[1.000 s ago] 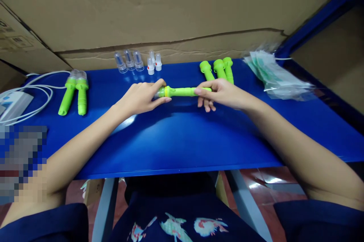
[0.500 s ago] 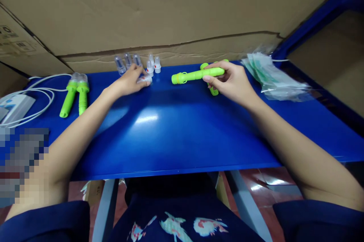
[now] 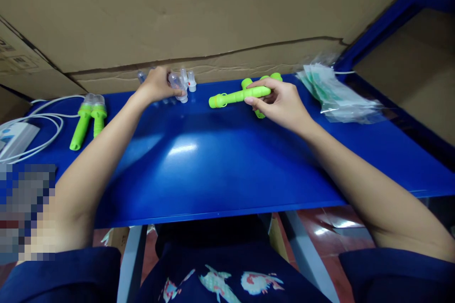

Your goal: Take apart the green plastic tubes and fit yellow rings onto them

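Observation:
My right hand (image 3: 275,101) is closed around the rear part of a lime-green flashlight-like tube (image 3: 232,97), held nearly level with its ringed end pointing left. Several more green tubes (image 3: 246,83) lie behind and under that hand. At the back left, my left hand (image 3: 158,86) pinches a clear plastic cap (image 3: 177,82) between thumb and fingers. Small clear pieces with white bases (image 3: 192,82) stand just to its right. More clear caps (image 3: 141,77) are partly hidden behind the left hand.
Two green tubes with clear heads (image 3: 85,115) lie at the left, beside a white cable (image 3: 57,115) and a white box (image 3: 21,138). Plastic bags (image 3: 337,92) are piled at the right. Cardboard (image 3: 199,13) walls the back of the blue table (image 3: 213,165).
My left hand has lifted from the small white-based pieces and now grips a clear cap. The right hand keeps its hold on the green tube, and the view has shifted slightly.

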Action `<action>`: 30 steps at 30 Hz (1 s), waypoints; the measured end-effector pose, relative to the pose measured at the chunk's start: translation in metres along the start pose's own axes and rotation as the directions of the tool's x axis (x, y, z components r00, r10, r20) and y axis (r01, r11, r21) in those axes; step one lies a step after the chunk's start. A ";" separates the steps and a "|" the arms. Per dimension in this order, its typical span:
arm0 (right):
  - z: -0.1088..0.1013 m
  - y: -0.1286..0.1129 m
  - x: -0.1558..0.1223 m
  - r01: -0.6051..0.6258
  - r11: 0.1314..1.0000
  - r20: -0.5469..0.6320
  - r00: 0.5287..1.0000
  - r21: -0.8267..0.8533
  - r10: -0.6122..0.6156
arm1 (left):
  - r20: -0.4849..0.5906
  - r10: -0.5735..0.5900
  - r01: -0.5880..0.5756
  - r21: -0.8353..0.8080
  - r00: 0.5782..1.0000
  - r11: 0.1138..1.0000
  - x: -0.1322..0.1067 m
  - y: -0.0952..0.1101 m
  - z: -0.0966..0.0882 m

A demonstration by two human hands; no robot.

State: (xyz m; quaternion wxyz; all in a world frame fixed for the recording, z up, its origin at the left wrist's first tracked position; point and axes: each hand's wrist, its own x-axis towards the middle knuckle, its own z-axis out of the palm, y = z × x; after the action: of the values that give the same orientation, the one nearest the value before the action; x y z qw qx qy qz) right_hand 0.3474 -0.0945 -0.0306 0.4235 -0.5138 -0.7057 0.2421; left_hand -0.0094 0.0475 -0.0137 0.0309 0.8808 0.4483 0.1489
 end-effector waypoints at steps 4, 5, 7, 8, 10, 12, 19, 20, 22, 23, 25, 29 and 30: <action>0.001 -0.002 -0.001 0.003 0.999 -0.016 1.000 -0.041 -0.004 | -0.034 -0.194 0.195 0.041 0.980 0.980 -0.010 0.025 -0.011; 0.001 -0.002 -0.001 0.005 0.998 -0.022 1.000 -0.062 -0.006 | -0.039 -0.188 0.190 0.033 0.981 0.981 -0.015 0.030 -0.015; 0.001 -0.001 0.000 0.020 0.992 -0.040 0.999 -0.127 -0.025 | -0.088 -0.187 0.189 0.011 0.978 0.982 -0.027 0.038 -0.023; 0.001 0.000 0.000 0.033 0.985 -0.049 0.998 -0.170 -0.042 | -0.132 -0.196 0.198 0.005 0.972 0.980 -0.034 0.039 -0.026; 0.000 0.002 0.000 0.066 0.963 -0.058 0.995 -0.263 -0.084 | -0.216 -0.225 0.232 0.007 0.950 0.973 -0.049 0.037 -0.030; 0.001 0.006 0.000 0.098 0.932 -0.044 0.992 -0.349 -0.121 | -0.228 -0.258 0.267 0.010 0.939 0.964 -0.060 0.029 -0.030; 0.007 0.016 -0.005 0.226 0.763 0.062 0.969 -0.605 -0.238 | -0.114 -0.324 0.328 0.017 0.939 0.944 -0.068 -0.003 -0.011; 0.008 0.017 -0.005 0.247 0.737 0.099 0.966 -0.629 -0.239 | -0.149 -0.317 0.321 -0.002 0.937 0.947 -0.068 -0.005 -0.007; 0.008 0.018 -0.006 0.271 0.697 0.167 0.962 -0.664 -0.215 | -0.213 -0.312 0.313 -0.029 0.926 0.949 -0.069 -0.005 -0.004; 0.008 0.019 -0.006 0.276 0.685 0.193 0.961 -0.674 -0.198 | -0.233 -0.319 0.320 -0.033 0.919 0.947 -0.071 -0.004 -0.004; 0.008 0.019 -0.006 0.279 0.677 0.225 0.960 -0.681 -0.170 | -0.245 -0.369 0.376 -0.018 0.897 0.926 -0.077 -0.002 -0.010; 0.008 0.022 -0.004 0.254 0.703 0.224 0.965 -0.665 -0.136 | -0.266 -0.574 0.603 0.040 0.775 0.796 -0.096 -0.011 -0.035; 0.009 0.023 -0.004 0.240 0.716 0.214 0.968 -0.656 -0.128 | -0.253 -0.619 0.649 0.050 0.744 0.759 -0.101 -0.015 -0.041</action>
State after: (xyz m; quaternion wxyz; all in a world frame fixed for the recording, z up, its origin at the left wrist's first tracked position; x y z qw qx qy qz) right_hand 0.3522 -0.0895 -0.0543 0.1740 -0.5393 -0.8231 -0.0359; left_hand -0.0890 -0.0275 -0.0014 -0.0296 0.6533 0.7307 0.1957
